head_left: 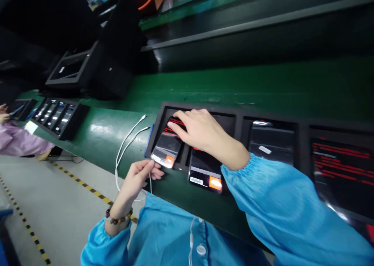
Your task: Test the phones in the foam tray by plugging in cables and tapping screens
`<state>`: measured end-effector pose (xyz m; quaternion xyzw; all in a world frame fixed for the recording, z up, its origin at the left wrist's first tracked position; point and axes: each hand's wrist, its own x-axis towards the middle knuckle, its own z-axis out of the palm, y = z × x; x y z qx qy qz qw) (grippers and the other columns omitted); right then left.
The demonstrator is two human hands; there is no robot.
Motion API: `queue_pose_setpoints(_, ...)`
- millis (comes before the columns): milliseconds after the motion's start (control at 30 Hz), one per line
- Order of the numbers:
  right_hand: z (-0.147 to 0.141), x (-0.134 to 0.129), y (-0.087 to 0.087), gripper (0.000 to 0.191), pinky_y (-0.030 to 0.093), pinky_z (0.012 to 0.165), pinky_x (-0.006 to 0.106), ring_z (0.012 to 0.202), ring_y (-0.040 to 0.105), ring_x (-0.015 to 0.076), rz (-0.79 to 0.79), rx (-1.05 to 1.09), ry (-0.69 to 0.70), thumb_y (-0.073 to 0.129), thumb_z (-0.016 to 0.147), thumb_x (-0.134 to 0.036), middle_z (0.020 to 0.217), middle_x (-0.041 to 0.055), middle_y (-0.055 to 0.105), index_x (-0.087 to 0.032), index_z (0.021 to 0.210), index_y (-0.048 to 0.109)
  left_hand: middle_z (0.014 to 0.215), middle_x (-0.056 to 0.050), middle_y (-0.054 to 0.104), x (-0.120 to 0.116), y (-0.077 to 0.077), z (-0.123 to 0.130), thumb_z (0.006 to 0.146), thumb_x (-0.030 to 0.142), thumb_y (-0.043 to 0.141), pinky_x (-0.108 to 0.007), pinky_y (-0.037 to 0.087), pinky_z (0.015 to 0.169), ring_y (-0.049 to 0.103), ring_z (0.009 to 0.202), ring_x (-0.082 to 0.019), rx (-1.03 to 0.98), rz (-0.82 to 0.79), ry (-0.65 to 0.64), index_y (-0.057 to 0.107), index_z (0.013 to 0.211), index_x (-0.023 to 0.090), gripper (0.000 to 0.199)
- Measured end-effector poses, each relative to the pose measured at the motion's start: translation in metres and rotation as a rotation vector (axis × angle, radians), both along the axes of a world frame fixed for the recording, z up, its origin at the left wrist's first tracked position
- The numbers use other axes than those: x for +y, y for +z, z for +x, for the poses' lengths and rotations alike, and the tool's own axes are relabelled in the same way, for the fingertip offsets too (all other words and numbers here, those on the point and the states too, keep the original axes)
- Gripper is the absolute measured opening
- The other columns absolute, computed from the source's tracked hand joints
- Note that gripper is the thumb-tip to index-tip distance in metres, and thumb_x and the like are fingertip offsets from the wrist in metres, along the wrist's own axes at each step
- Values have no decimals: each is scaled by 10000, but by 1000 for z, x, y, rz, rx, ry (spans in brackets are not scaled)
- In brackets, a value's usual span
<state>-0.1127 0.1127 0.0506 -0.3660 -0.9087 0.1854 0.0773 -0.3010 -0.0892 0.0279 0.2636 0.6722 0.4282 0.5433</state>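
At the front edge of the table, my left hand [143,171] pinches the end of a thin white cable [151,183] against the lower edge of a smartphone [167,143]. The plug itself is hidden by my fingers. This phone lies tilted in the leftmost slot of a black tray [241,122], with red text and an orange label on its face. My right hand [198,129] grips its upper end, thumb on the screen. Beneath my right forearm, partly covered, lies a second smartphone [204,172] with an orange label.
Further phones, one dark [271,141] and one showing red lines [341,168], fill slots to the right. Loose white cables [121,153] lie left of the tray. Another phone tray [57,116] and black boxes [108,55] stand further left, near a co-worker's pink sleeve [23,139].
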Motion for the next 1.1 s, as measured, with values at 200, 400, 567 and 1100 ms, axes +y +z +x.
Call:
queue_pose_setpoints(200,-3,1,-13,453,436,967,459,1140,742,374,57,9,5,435,1198,-465,1179,167,825,-155,1358,722,827,-116,773,-3,-7,6,939,756,823,-302,606,675,737,727,-210,-4,7,-96,788,979,117,641)
queue_pose_setpoints(400,-10,-6,-26,512,458,918,484,1050,736,403,185,15,-72,392,1175,-490,1088,201,819,-136,1356,715,1285,-133,723,-18,-19,10,1101,447,754,-432,677,936,742,1073,-250,241,55,-50,708,1337,146,386)
queue_pose_setpoints(567,-6,-2,-33,522,491,923,482,1047,748,397,170,47,-58,381,1176,-501,1087,186,819,-148,1381,706,1334,-122,722,-25,-10,-22,1107,477,733,-457,668,988,735,1131,-272,527,81,13,728,1329,177,373)
queue_pose_setpoints(1100,-6,-3,-26,450,469,948,462,1097,743,373,168,-7,-37,437,1191,-473,1112,154,819,-155,1347,715,1839,-187,317,59,-33,-217,1096,536,585,-617,211,1415,263,1727,-414,1364,-142,21,500,1716,184,718)
